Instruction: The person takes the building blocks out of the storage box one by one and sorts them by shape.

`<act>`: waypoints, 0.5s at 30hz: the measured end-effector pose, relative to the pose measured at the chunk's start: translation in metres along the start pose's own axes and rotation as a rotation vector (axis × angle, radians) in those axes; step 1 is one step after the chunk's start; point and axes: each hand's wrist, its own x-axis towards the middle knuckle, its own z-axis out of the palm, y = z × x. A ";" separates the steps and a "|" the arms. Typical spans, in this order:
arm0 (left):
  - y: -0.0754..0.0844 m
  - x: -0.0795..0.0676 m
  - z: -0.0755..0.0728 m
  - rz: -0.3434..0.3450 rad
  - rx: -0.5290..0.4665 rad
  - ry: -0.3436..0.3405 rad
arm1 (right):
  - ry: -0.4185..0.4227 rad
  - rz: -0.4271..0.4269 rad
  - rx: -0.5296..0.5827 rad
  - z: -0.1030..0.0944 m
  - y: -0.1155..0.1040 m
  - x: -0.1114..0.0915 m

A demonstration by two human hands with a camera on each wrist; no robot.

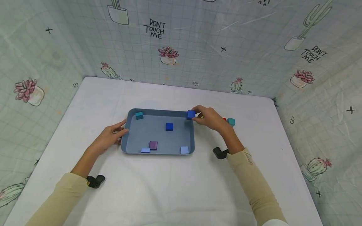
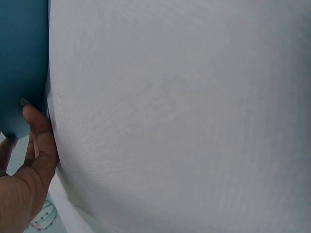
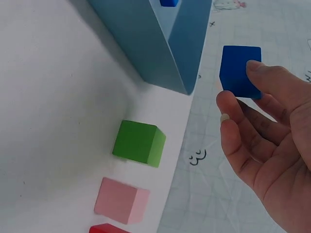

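Pinches blue cube in right hand at far right corner of blue-grey tray, apparently not yet placed. Grips left edge with left hand. Already contains teal block, second blue cube, purple block, two pale-blue blocks. Leaves green cube, pink cube, red block, teal cube beyond right edge.

Tray: one. Inside it, five blocks: one teal block, one blue block, one purple block, two light-blue blocks. Held blue block: one. On counter, four visible: one green block, one pink block, one red block, one turquoise block. Hands: two. Black wrist devices: two.
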 end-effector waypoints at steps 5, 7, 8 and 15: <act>0.000 0.000 0.000 0.005 0.010 0.001 | 0.018 -0.006 -0.013 -0.004 0.006 -0.003; 0.000 0.000 0.000 0.008 0.010 0.000 | 0.018 -0.002 -0.012 -0.005 0.008 -0.004; 0.000 0.000 0.000 0.009 0.008 -0.001 | 0.018 0.001 -0.012 -0.006 0.009 -0.005; 0.000 -0.001 -0.001 0.003 0.011 -0.003 | 0.021 0.025 -0.014 -0.010 0.018 -0.013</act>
